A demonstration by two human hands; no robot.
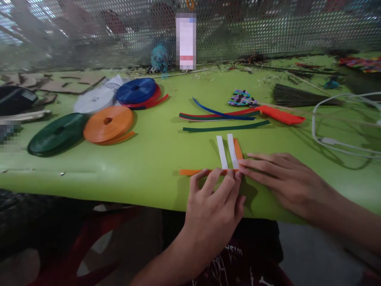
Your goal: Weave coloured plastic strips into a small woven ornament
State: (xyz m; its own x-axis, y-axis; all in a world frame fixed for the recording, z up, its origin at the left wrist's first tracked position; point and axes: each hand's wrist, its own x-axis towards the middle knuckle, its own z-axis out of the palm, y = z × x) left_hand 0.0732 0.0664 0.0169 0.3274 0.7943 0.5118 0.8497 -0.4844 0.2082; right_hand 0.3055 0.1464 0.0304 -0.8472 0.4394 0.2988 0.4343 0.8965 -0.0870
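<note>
My left hand (pixel 212 206) is bent over a flat orange strip (pixel 189 172) near the table's front edge, its fingertips pressing along it. Two short white strips (pixel 222 153) stand out from the orange one, pointing away from me and side by side. At the right end an orange piece (pixel 237 147) lies along the right white strip, partly under it; how it joins is hidden. My right hand (pixel 288 178) reaches in from the right, fingers stretched out, the tips touching the corner where the white and orange strips meet. Its thumb is out of sight.
Beyond my hands lie a green strip (pixel 226 127), a blue strip (pixel 208 109) and a red-handled cutter or knife (pixel 279 114). Rolls of orange (pixel 119 121), green (pixel 47 137), blue (pixel 133 89) and white strip (pixel 92 101) sit left. A white cable (pixel 314 115) loops at right.
</note>
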